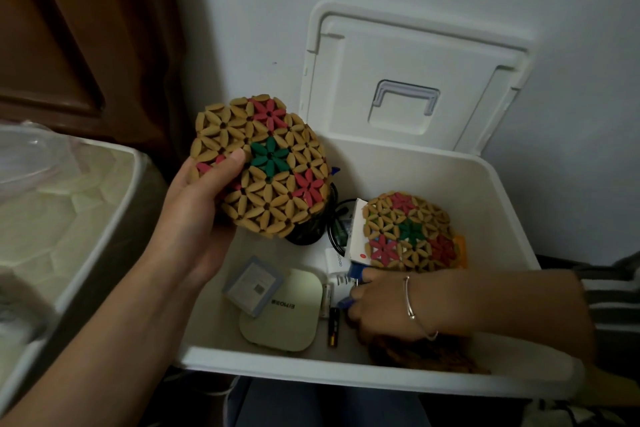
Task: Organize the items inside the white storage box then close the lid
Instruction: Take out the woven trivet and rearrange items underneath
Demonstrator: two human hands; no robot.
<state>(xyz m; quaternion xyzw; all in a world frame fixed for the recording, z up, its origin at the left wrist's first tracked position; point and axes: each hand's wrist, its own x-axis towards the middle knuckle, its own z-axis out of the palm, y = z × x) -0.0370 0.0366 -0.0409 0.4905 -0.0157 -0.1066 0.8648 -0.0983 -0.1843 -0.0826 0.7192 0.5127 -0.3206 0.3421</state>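
The white storage box (346,374) stands open, its lid (408,55) leaning against the wall. The left hand (194,218) hovers above it, fingers clamped on a beaded mat (273,180). The right hand (381,308) reaches inside, fingers curled round a blue item (356,270). A second mat (410,232), a battery (334,326) and a pale square pad (287,315) lie within. The pad's print is upside-down and too blurred to read.

No text is fully legible. The cream square device (281,321) carries inverted dark lettering. The white charger (335,262) carries small blue lettering.
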